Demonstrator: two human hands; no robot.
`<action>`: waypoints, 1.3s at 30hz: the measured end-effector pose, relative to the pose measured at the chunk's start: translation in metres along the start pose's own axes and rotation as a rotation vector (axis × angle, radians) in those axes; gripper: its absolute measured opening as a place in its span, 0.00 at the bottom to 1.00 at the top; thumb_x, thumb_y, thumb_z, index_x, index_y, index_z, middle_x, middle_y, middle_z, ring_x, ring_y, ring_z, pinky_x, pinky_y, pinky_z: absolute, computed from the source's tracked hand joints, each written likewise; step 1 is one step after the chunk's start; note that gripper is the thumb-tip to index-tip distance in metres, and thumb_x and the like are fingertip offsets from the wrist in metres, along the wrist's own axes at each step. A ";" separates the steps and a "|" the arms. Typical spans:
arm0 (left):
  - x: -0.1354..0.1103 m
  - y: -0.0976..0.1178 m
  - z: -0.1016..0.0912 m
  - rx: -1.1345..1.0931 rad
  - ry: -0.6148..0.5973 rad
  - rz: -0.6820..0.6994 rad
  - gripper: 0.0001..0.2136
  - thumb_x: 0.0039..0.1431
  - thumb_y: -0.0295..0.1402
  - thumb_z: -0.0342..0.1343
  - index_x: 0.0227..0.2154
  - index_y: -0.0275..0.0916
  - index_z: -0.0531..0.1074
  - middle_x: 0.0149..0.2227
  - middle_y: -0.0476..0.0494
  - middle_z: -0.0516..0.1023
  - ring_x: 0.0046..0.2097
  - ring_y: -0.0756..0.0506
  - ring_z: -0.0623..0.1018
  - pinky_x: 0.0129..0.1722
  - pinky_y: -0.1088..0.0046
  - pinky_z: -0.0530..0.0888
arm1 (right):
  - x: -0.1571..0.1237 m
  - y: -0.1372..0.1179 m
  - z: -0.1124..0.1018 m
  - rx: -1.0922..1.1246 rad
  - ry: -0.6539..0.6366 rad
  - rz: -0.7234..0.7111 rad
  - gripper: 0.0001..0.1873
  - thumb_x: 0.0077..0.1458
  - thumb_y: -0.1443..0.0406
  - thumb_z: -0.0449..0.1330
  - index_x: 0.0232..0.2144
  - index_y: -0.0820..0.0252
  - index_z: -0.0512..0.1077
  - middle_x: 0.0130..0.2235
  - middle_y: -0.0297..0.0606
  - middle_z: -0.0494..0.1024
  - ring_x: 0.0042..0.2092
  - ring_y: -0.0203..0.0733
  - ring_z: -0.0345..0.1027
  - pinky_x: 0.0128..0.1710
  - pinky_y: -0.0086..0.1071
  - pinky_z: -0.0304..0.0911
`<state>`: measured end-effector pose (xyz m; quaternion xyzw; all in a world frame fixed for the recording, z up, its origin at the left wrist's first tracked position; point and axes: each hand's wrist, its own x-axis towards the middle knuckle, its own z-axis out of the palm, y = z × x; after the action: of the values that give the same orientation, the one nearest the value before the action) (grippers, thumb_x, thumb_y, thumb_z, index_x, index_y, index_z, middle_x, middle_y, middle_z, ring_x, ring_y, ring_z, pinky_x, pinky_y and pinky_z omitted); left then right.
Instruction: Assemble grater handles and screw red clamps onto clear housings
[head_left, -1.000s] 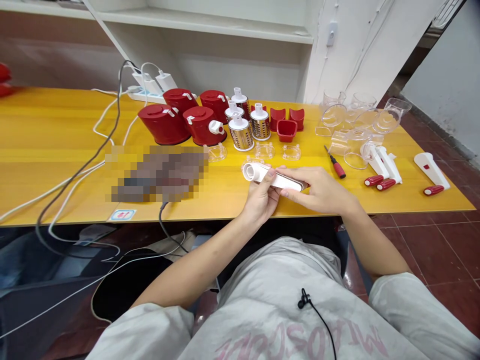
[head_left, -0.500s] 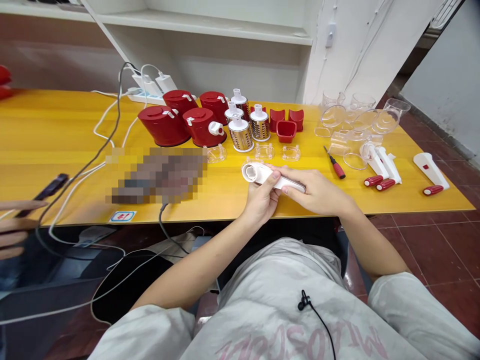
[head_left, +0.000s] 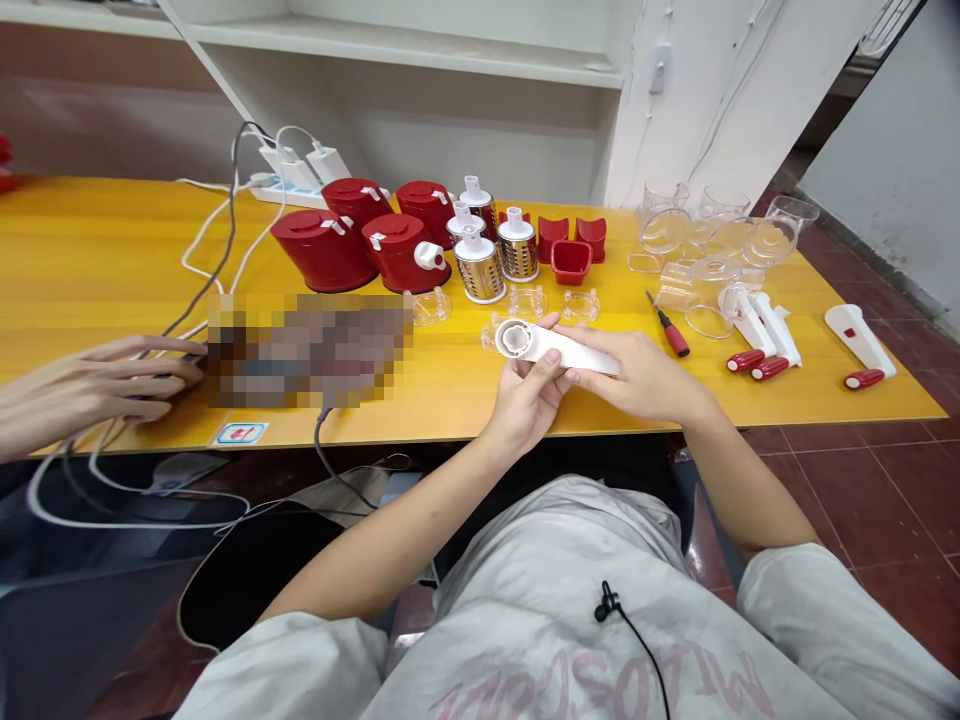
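Observation:
Both hands hold a white crank handle point(head_left: 571, 353) above the front part of the yellow table. Its round hollow socket end point(head_left: 514, 340) faces up and to the left. My left hand point(head_left: 527, 402) grips it from below, with the thumb on its top side. My right hand point(head_left: 645, 372) is closed around the other end, whose tip is hidden by the fingers. Just behind the handle lie small clear plastic parts point(head_left: 528, 302). To the right are a red-handled screwdriver point(head_left: 673, 333) and similar white crank handles with red knobs point(head_left: 860, 345).
Red grater bases point(head_left: 409, 250), metal grating drums point(head_left: 480, 270) and red cups point(head_left: 571, 262) stand at the back. Clear plastic housings point(head_left: 709, 250) are grouped at right. Another person's hand point(head_left: 112, 385) rests at left among cables point(head_left: 225, 250), beside a pixelated area.
The crank handle has turned in my hands, so its socket faces up more and sits slightly farther right. At left, the other person's hand has reached in over the table with a dark object.

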<state>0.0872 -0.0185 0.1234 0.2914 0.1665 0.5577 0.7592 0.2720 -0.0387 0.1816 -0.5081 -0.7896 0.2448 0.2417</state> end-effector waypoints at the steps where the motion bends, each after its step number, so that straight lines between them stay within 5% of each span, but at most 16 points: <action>1: 0.000 0.000 0.000 0.000 0.008 0.003 0.41 0.51 0.35 0.87 0.66 0.48 0.77 0.52 0.47 0.90 0.46 0.50 0.88 0.39 0.83 0.81 | 0.000 -0.001 0.001 0.006 0.006 -0.004 0.37 0.70 0.46 0.56 0.77 0.43 0.67 0.72 0.32 0.75 0.64 0.31 0.78 0.70 0.27 0.74; 16: 0.004 -0.002 -0.005 0.041 0.035 0.027 0.42 0.48 0.38 0.89 0.65 0.47 0.76 0.51 0.46 0.91 0.53 0.45 0.91 0.45 0.80 0.84 | 0.002 -0.011 0.009 0.100 0.062 0.096 0.38 0.69 0.46 0.61 0.74 0.52 0.71 0.68 0.43 0.78 0.65 0.30 0.79 0.76 0.36 0.78; 22: -0.002 -0.002 0.002 0.101 -0.026 0.073 0.40 0.49 0.43 0.89 0.63 0.48 0.77 0.53 0.44 0.90 0.58 0.43 0.89 0.57 0.72 0.86 | 0.000 -0.012 0.004 0.102 0.069 0.079 0.36 0.69 0.48 0.60 0.74 0.48 0.72 0.72 0.35 0.74 0.68 0.31 0.78 0.77 0.34 0.76; 28: -0.003 -0.004 0.000 0.053 0.027 0.064 0.42 0.47 0.39 0.90 0.64 0.51 0.76 0.45 0.53 0.88 0.45 0.51 0.89 0.53 0.78 0.85 | -0.003 -0.014 0.000 0.098 0.055 0.062 0.37 0.69 0.46 0.58 0.74 0.47 0.71 0.70 0.32 0.77 0.64 0.31 0.80 0.71 0.27 0.76; 35: -0.002 -0.004 -0.003 0.062 0.058 0.079 0.43 0.46 0.39 0.90 0.64 0.51 0.75 0.47 0.52 0.89 0.45 0.50 0.89 0.54 0.77 0.85 | 0.000 -0.013 0.009 0.113 0.064 0.094 0.37 0.70 0.44 0.56 0.76 0.42 0.67 0.72 0.32 0.75 0.68 0.33 0.78 0.77 0.33 0.75; 39: -0.003 -0.004 -0.003 0.093 0.057 0.087 0.41 0.46 0.41 0.90 0.62 0.49 0.76 0.46 0.51 0.89 0.44 0.49 0.89 0.53 0.74 0.86 | 0.002 -0.011 0.008 0.144 0.063 0.096 0.38 0.69 0.44 0.58 0.76 0.48 0.69 0.72 0.40 0.74 0.68 0.31 0.78 0.78 0.36 0.76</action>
<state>0.0876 -0.0212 0.1189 0.3175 0.2011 0.5900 0.7146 0.2588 -0.0424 0.1826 -0.5340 -0.7368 0.2961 0.2904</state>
